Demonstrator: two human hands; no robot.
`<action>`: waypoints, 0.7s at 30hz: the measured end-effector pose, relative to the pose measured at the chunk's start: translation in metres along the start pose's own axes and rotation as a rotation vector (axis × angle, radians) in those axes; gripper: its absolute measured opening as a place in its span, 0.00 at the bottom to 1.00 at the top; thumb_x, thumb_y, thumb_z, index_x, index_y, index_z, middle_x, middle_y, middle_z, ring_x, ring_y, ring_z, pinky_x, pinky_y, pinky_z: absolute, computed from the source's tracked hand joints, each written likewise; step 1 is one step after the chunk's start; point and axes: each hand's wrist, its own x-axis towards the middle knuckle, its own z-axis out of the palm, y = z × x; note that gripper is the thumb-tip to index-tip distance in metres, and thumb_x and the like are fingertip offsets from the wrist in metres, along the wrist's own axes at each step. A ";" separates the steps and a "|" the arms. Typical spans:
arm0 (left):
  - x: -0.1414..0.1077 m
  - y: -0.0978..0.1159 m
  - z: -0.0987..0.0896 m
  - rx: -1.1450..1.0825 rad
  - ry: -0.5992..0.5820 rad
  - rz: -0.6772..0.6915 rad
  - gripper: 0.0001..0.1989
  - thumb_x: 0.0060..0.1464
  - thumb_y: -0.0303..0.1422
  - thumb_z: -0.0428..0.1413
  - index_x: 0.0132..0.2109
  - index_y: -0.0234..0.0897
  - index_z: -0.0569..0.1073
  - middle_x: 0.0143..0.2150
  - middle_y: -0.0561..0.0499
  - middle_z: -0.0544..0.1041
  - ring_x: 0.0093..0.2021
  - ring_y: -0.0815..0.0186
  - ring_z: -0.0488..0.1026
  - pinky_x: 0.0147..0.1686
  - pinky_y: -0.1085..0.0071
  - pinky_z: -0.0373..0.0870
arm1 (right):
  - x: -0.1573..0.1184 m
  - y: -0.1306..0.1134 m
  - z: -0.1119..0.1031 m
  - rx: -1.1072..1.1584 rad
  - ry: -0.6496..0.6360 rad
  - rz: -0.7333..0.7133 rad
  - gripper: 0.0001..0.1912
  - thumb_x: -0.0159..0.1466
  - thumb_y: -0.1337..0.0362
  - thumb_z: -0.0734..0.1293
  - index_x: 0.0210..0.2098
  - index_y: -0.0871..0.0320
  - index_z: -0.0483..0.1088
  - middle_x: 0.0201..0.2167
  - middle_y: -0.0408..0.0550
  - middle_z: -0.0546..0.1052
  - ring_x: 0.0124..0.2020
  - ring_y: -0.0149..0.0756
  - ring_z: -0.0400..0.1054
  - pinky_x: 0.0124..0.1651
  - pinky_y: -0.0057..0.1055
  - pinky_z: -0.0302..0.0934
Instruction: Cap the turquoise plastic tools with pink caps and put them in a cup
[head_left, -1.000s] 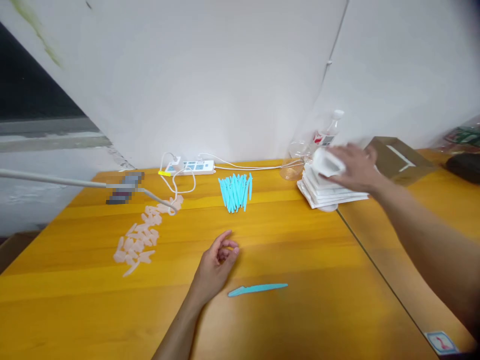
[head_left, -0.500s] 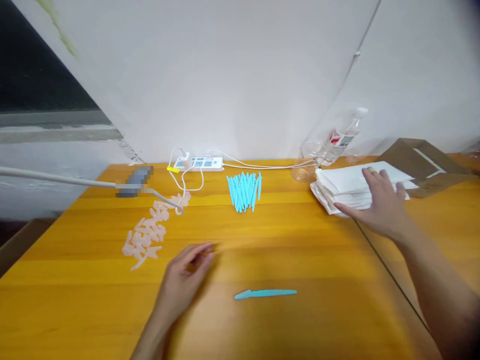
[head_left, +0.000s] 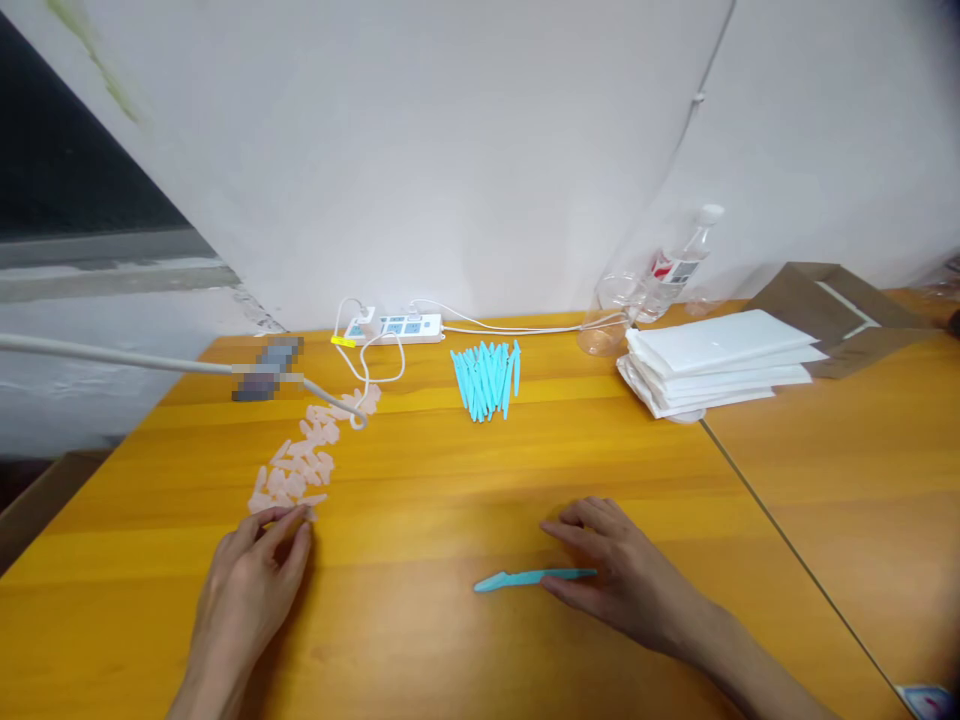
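Observation:
My left hand (head_left: 251,575) is at the near end of a spread of small pale pink plastic pieces (head_left: 292,470), its thumb and forefinger drawn together on one of them. Its fingertips partly hide that piece. On the tabletop in front of me lies a slim light-blue plastic stick (head_left: 514,578), shaped like an eyebrow razor, roughly level from left to right. Over the stick's right end hovers my right hand (head_left: 615,565), thumb and fingers apart. Farther back, a bundle of similar blue sticks (head_left: 486,380) lies side by side.
A white power strip (head_left: 405,328) with cables stands by the wall. A thick white cable (head_left: 150,355) crosses at left, over a blurred dark item (head_left: 266,370). At right are stacked white packets (head_left: 720,360), a clear cup (head_left: 600,325), a bottle (head_left: 675,270) and a brown bag (head_left: 810,310).
My right hand has come from the white packets to the single blue stick. My left hand has moved left to the pink pieces. The view has shifted slightly.

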 end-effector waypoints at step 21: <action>0.019 0.070 -0.003 -0.699 -0.245 -0.190 0.17 0.59 0.47 0.52 0.44 0.40 0.74 0.42 0.47 0.81 0.41 0.61 0.78 0.43 0.69 0.73 | 0.206 0.108 -0.025 -0.177 0.146 0.857 0.11 0.53 0.61 0.70 0.30 0.65 0.76 0.31 0.63 0.79 0.37 0.49 0.74 0.37 0.33 0.63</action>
